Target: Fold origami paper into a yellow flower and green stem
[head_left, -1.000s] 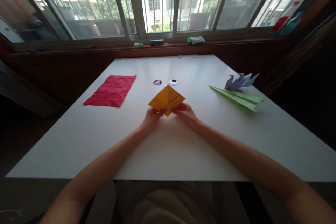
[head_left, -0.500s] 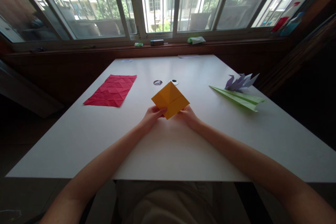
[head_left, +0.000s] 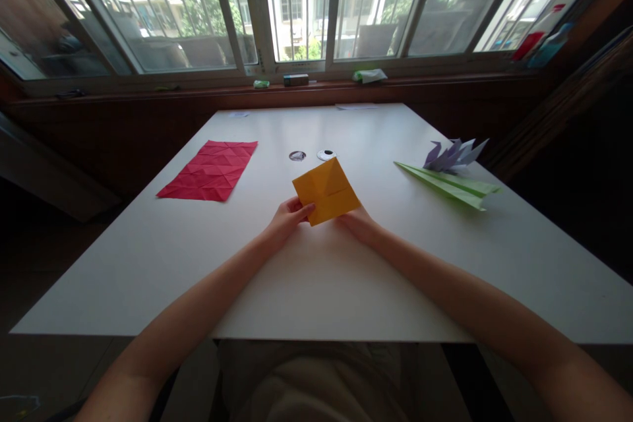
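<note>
The yellow paper has been turned clockwise since the earlier frames: a second ago it was held as a near-upright diamond between both hands, whereas now its top corner is tipped to the right and its lower edge is slanted. It has also been shifted slightly rightward, and more of the right hand is now covered by it. The red sheet, the plane and the crane have been left where they were.

The paper is held above the near middle of the table. It is grasped at its lower left by the left hand, with the thumb laid across the front and the fingers curled behind. The right hand is placed behind the lower right edge; its fingers are hidden by the paper, so whether anything is gripped by it cannot be told. Both forearms are stretched forward over the table's near edge and angled inward.

The creased red sheet is spread flat to the left. To the right, the green plane is set just in front of the purple crane. Two discs are seen just beyond the paper.
</note>
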Tool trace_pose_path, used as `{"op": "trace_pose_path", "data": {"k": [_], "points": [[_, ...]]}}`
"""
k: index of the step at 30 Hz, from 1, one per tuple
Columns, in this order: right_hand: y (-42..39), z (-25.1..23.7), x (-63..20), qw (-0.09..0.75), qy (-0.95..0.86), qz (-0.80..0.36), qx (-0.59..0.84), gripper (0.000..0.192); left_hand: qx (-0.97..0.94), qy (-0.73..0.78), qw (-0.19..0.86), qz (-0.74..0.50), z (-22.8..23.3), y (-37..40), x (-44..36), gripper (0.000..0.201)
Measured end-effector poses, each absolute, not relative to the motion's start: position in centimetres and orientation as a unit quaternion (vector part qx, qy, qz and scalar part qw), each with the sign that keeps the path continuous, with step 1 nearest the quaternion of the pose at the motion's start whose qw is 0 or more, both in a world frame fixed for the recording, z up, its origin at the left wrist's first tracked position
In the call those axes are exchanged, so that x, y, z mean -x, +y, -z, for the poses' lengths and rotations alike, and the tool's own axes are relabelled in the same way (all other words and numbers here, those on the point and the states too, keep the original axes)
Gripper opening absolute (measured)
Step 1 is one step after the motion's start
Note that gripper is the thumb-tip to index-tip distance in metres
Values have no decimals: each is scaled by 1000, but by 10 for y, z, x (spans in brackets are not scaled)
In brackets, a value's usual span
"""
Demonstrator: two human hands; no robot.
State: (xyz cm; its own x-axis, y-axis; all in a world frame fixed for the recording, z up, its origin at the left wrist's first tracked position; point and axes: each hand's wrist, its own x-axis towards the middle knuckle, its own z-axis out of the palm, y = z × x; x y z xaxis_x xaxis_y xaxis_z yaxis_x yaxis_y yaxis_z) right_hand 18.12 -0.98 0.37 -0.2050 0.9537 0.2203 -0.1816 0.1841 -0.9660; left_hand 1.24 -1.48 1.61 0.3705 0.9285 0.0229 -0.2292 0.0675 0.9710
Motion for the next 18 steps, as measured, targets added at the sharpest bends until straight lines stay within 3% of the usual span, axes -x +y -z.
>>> {"op": "trace_pose_path", "data": {"k": [18], "points": [[-12,0,-185,519,-575,-549,314,24,-522,340,658,-424,-13,-12,-11,40]]}}
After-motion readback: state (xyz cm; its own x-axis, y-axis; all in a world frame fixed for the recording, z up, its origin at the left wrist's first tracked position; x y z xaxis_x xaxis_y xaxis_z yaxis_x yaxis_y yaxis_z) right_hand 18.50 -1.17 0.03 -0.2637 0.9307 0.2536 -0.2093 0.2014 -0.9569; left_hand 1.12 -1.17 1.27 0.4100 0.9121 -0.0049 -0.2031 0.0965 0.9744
